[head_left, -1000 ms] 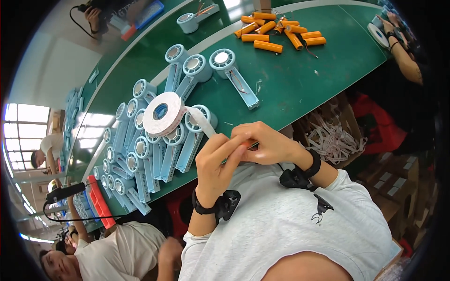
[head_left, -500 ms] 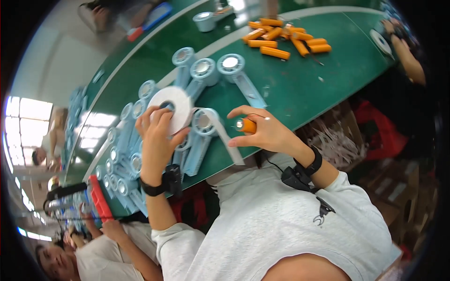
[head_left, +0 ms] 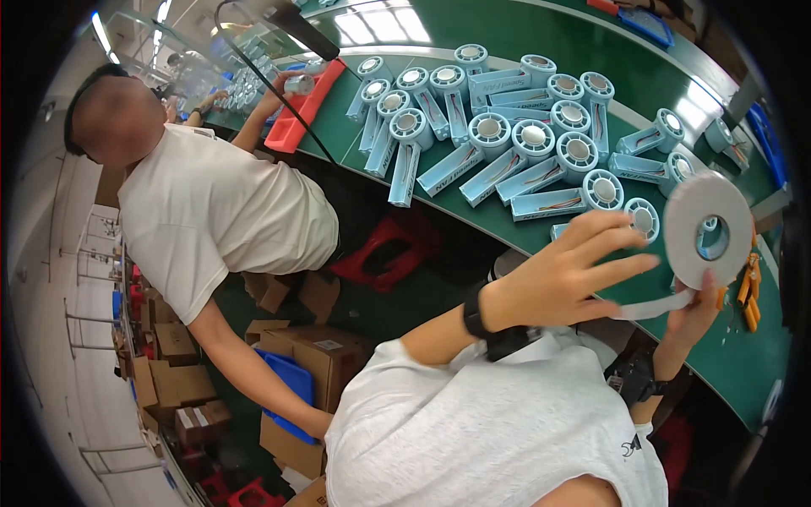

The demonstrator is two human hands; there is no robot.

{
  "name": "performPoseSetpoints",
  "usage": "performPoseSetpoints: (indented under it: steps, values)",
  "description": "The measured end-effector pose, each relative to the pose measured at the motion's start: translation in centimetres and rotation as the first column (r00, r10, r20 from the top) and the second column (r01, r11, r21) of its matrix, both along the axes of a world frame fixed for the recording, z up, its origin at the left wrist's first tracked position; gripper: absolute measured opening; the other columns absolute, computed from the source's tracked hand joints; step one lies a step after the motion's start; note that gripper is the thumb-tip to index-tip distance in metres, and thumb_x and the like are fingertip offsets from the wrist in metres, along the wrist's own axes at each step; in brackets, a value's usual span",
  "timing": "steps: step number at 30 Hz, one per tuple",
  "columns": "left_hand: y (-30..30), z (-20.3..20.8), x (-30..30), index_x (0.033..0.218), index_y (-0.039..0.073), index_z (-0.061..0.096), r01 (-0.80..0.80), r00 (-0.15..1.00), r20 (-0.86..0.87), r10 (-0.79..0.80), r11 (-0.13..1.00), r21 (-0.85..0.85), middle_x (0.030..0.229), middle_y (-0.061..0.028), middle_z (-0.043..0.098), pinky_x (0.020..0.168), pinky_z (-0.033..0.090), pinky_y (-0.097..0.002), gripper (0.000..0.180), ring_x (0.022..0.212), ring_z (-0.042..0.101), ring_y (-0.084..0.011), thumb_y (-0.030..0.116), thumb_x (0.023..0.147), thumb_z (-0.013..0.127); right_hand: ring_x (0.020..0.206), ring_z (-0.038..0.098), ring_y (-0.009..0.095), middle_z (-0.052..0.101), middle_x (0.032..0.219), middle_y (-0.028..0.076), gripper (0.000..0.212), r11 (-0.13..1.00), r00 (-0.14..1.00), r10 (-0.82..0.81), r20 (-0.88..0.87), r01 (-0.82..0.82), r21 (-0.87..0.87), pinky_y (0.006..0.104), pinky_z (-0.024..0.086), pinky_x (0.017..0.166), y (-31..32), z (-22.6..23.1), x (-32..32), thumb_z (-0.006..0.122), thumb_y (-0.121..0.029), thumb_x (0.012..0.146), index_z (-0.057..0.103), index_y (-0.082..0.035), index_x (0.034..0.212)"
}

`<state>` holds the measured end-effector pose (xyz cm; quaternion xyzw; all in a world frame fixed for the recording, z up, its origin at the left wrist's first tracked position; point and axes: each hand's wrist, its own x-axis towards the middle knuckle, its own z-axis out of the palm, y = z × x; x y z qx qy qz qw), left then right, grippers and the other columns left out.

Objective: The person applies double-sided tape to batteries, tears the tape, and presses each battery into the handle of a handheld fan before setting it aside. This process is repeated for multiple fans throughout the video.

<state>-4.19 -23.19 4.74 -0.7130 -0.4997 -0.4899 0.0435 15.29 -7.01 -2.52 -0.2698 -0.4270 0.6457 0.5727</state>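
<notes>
My left hand (head_left: 562,283) is blurred, its fingers spread. Its thumb is at the loose end of a white tape strip (head_left: 655,308), and whether it grips the strip is unclear. My right hand (head_left: 694,314) holds a large white roll of tape (head_left: 688,232) upright, thumb against its lower rim. A bit of an orange battery (head_left: 722,297) shows beside the right fingers; I cannot tell if it is held. Behind my hands, light-blue handheld fan bodies (head_left: 534,139) lie on the green table, several with open handles and wires showing.
Orange batteries (head_left: 749,291) lie right of the roll. At left, a co-worker (head_left: 228,203) in a white shirt has one hand near a red tray (head_left: 291,127). Cardboard boxes (head_left: 338,359), a blue bin (head_left: 285,393) and a red stool (head_left: 384,253) stand below the table.
My view has swung left. The tape roll has passed from my left hand to my right. My left hand has come off the roll to the strip's end.
</notes>
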Motion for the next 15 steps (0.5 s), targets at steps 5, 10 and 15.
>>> performPoseSetpoints:
  steps: [5,10,15]
  values:
    - [-8.4,-4.9,-5.0,0.104,0.003,0.058,0.171,0.95,0.296,0.104,0.619,-0.766,0.098,-0.0096,0.06,0.082,0.045,-0.0326,0.036,0.091,0.057,-0.0243,0.01,0.071,0.07,0.084,0.056,0.015,0.059,0.098,0.008,0.033,0.989,0.992,-0.097,-0.076,0.087,-0.12,0.0277,0.045,0.072,2.6,-1.4,3.5,0.056,-0.017,0.085,0.048,0.0,0.112]
    - [-4.9,4.6,-6.2,0.107,0.003,0.054,-0.223,0.897,0.362,0.253,0.967,-0.125,0.114,-0.0128,0.049,0.087,0.037,-0.0336,0.058,0.106,0.046,-0.0191,0.025,0.06,0.08,0.078,0.054,0.014,0.058,0.094,0.007,0.032,0.989,0.993,-0.112,-0.032,0.108,-0.103,0.0268,0.043,0.066,3.8,-2.5,4.5,0.056,-0.017,0.085,0.048,-0.002,0.112]
    - [-2.5,7.1,-4.3,0.11,0.002,0.052,-0.216,0.951,0.22,0.219,0.976,-0.036,0.114,-0.0144,0.05,0.089,0.036,-0.0375,0.058,0.108,0.045,-0.0223,0.026,0.064,0.076,0.085,0.059,0.016,0.059,0.101,0.007,0.032,0.999,0.993,-0.015,-0.116,0.021,0.05,0.0274,0.049,0.067,2.0,-1.0,5.5,0.058,-0.015,0.083,0.05,-0.004,0.112]
